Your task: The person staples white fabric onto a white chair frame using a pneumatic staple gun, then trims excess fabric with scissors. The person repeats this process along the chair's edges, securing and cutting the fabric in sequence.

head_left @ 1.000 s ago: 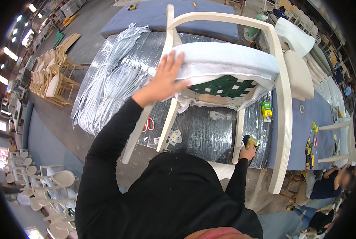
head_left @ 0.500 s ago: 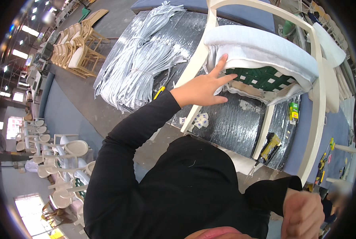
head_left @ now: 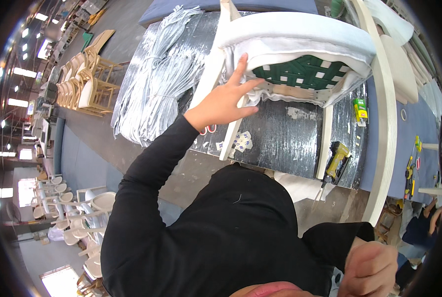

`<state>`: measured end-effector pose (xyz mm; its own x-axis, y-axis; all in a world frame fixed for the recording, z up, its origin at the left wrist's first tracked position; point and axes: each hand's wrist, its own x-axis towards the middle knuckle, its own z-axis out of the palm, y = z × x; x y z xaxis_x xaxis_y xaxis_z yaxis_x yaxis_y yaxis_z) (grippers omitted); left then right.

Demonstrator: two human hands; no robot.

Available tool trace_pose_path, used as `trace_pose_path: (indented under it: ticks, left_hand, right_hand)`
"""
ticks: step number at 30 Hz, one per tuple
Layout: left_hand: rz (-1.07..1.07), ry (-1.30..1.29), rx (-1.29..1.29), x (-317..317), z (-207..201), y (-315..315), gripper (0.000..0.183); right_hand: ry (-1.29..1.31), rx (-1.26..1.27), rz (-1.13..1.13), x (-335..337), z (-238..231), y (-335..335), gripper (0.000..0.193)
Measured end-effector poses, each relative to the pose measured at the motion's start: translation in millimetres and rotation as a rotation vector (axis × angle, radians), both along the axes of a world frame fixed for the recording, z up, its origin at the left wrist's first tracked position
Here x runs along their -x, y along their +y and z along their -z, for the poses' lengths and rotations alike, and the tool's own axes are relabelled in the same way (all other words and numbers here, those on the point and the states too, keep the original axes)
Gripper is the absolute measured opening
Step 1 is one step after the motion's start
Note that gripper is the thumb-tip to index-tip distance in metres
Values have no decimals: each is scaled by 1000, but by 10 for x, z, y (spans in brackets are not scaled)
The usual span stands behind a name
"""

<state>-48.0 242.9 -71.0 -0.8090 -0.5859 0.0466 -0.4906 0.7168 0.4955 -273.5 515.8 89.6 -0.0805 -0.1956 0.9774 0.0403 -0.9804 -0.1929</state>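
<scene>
A pale wooden chair frame [head_left: 385,143] lies on its side on the worktable, with its light grey upholstered seat [head_left: 300,32] tipped so the underside faces me. Green woven webbing [head_left: 305,72] shows there, ringed by loose white fabric [head_left: 300,48]. My left hand [head_left: 223,101] is spread open at the seat's left corner, its fingertips by the fabric edge and webbing. Low at the right, my right hand [head_left: 369,270] is curled closed near my body; anything inside its fingers is hidden.
A bundle of grey fabric strips [head_left: 156,84] lies left of the chair. A yellow-and-black staple gun [head_left: 337,162], a green-and-yellow box [head_left: 360,112] and red-handled scissors [head_left: 208,129] lie on the black-wrapped table [head_left: 280,141]. More tools [head_left: 410,173] are at right; stacked chairs [head_left: 85,81] stand at left.
The whole view has shifted, so chair and table sit further left and higher. My left hand stays spread at the seat corner; my right hand stays curled. Red scissor handles now show beside my left wrist.
</scene>
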Motion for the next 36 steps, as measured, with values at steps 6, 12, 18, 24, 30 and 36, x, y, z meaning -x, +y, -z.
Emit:
trace_pose_path:
  ticks: [6,12,18,24,30,36]
  left_hand:
    - [16,-44,140,56,20,-16,72]
    - [-8,-67,217,155,88,75,67]
    - [-58,-105,135,435,51,69,61]
    - [-138,-67,65,168,139,43,53]
    - [73,68,32,54,-494,-300,43]
    - [-45,268,62,-612,-546,-1254,24]
  right_hand:
    - [-183,-98,427,278,679,525,15]
    - [-258,-1270,727,894,2438,14,19]
    - [-47,-1759,1436,1889,5348,512,58]
    - [153,-2020,1363,2083,5469,146,67]
    - [-459,-1863,1289,2672,5411,633,46]
    - [-613,-1572,836,811,3365,-130,23]
